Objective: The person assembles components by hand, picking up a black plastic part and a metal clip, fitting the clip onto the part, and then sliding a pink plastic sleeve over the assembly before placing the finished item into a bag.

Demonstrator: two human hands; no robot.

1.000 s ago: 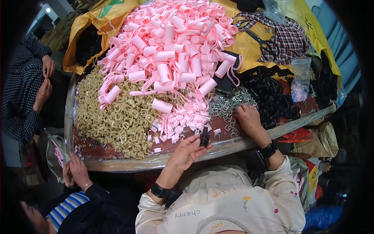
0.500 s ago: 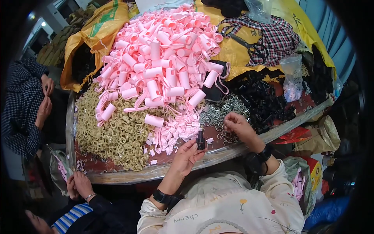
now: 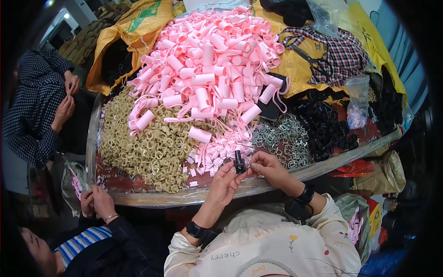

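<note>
Holding blk pc (image 3: 239,163), shirt (image 3: 272,240) lettered

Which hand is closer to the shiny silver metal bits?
Right. The right hand is just below the silver metal bits in the picture; the left hand, holding a black piece, is farther away, to their lower left.

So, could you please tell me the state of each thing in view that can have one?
Left hand: closed on the black part
Black part: held roughly upright
Right hand: fingertips pinched; anything held is too small to tell
Pink tubes: heaped loosely
Tan pieces: loose, piled
Metal rings: loose, piled
Left yellow sack: mouth open
Checked cloth: crumpled
Clear bag: partly filled
</note>
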